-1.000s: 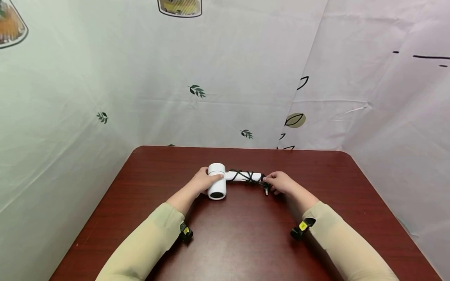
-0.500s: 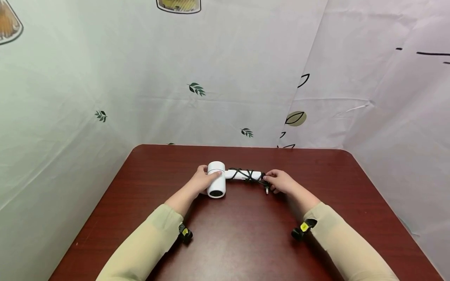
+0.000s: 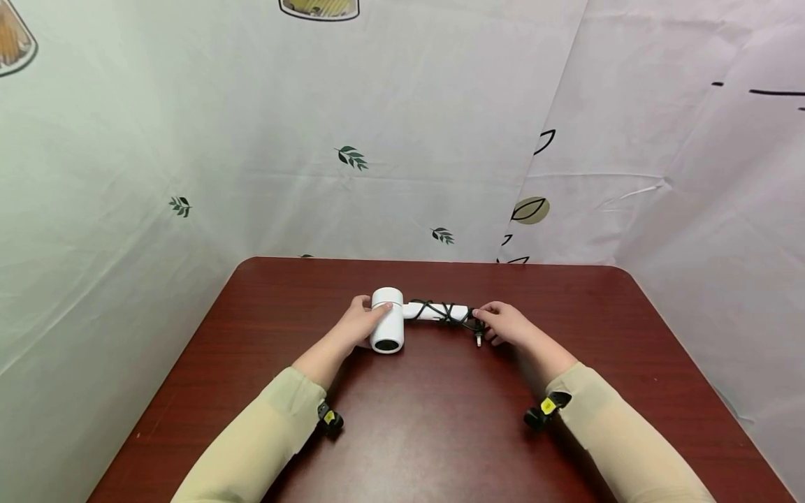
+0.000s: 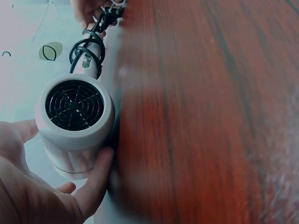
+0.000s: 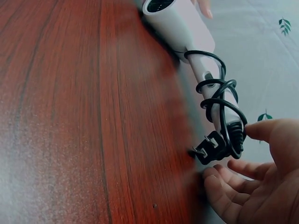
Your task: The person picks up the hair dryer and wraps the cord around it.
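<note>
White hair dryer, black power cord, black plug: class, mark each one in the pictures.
white hair dryer [image 3: 386, 327]: head view, side of its round barrel.
black power cord [image 5: 219, 91]: right wrist view, a loop round the handle.
black plug [image 5: 211, 146]: right wrist view, its body.

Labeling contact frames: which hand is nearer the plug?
Right. The right hand sits at the plug on the handle's end; the left hand holds the dryer's barrel, at the opposite end.

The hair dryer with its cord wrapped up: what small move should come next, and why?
Probably the right hand pinching the plug and pulling it free: the cord coils round the dryer handle, the plug sits by those fingers, and the left hand steadies the barrel.
</note>
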The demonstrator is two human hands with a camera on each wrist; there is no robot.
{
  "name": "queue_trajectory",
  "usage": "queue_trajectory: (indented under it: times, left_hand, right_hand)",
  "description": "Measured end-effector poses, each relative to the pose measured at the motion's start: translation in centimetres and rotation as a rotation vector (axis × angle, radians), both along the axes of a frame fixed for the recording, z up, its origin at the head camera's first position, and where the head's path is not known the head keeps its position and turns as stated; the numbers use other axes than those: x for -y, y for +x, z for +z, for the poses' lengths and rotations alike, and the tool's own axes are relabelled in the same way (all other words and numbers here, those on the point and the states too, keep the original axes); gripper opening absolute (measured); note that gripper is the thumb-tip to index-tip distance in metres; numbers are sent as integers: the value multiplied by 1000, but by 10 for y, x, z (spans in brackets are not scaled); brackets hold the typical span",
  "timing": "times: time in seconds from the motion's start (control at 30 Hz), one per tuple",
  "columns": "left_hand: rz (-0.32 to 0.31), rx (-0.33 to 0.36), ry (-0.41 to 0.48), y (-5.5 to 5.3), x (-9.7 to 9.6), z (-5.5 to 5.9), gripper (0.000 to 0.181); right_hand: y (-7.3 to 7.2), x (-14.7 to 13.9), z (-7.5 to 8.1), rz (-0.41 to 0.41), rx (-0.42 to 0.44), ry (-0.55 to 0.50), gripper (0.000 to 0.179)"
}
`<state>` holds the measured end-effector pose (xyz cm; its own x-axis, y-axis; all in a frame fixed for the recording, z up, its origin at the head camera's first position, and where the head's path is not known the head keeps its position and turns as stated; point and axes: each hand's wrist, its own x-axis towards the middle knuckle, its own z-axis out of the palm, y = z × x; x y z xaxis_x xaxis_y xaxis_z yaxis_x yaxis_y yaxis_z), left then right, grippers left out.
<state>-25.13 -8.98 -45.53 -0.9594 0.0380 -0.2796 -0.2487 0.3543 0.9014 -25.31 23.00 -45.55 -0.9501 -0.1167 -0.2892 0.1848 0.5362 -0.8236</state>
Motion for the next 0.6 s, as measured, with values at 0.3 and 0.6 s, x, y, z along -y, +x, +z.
queue_trajectory:
  times: [0.3, 0.6]
  left_hand:
    - [9, 15, 28, 2, 3, 0, 78]
    - [3, 10, 54, 4, 15, 1, 76]
  right_hand:
    - [-1, -4, -2, -33, -10, -1, 58]
    - [5, -21, 0, -63, -39, 16, 62]
